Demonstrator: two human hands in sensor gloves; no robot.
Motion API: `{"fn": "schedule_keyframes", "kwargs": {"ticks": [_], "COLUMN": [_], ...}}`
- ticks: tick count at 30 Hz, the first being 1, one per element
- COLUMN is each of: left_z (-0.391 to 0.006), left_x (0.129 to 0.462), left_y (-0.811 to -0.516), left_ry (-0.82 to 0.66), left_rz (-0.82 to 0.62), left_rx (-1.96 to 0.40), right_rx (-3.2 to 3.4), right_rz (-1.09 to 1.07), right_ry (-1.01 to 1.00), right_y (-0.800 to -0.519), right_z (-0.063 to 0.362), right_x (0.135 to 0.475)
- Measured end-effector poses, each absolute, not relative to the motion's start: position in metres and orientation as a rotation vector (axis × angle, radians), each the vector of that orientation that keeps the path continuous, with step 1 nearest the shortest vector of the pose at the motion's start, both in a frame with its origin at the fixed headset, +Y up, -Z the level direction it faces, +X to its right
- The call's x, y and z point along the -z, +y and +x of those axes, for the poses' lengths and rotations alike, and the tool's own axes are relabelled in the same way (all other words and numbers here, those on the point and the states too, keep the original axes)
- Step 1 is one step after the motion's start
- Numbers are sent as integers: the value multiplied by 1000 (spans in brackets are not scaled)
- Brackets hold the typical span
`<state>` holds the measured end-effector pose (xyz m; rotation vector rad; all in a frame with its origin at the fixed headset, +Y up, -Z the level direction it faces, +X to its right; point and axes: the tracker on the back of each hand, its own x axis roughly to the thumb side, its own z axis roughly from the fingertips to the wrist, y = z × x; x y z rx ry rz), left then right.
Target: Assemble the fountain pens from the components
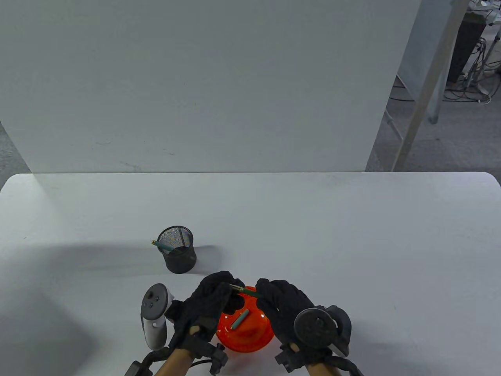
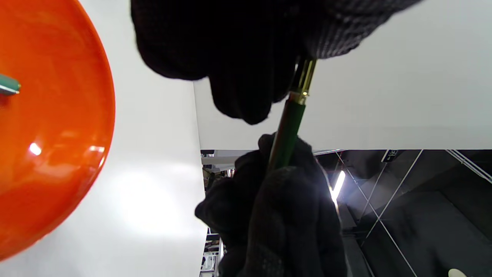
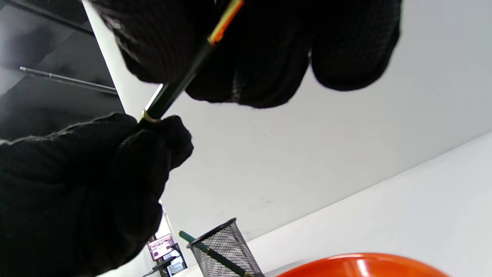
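The pen [image 1: 244,290] — a slim green barrel with a gold band at one end — is held in the air over the orange bowl [image 1: 250,337], the left hand [image 1: 209,303] pinching its gold end and the right hand [image 1: 283,307] gripping the green barrel. This looks like the joining step; next likely calls for a straight twist or push. A green cap [image 1: 239,319] lies in the bowl, and a finished pen [image 1: 162,246] leans in the mesh cup [image 1: 178,250] beyond.

Glossy orange plastic bowl [image 1: 250,333], black wire-mesh cup [image 1: 177,249], glossy green pen [image 2: 286,132] with gold metal trim.
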<state>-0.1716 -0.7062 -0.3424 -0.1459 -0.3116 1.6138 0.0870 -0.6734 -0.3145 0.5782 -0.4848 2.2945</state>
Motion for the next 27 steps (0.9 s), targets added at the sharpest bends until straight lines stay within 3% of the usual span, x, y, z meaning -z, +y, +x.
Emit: {"fn": "schedule_keyframes", "kwargs": {"ticks": [13, 18, 27], "left_z": [-164, -167, -180], "left_x": [343, 343, 348], "left_y": [-709, -715, -720], "left_ry": [-339, -270, -179], "left_rz": [-233, -231, -221], "left_rx": [-1657, -1701, -1833], "right_rx": [-2070, -2021, -2124], "right_rz": [450, 476, 511], "right_ry": [-333, -197, -314], "right_y": [-682, -687, -681], "right_z": [98, 99, 98], "right_x": [326, 329, 324]}}
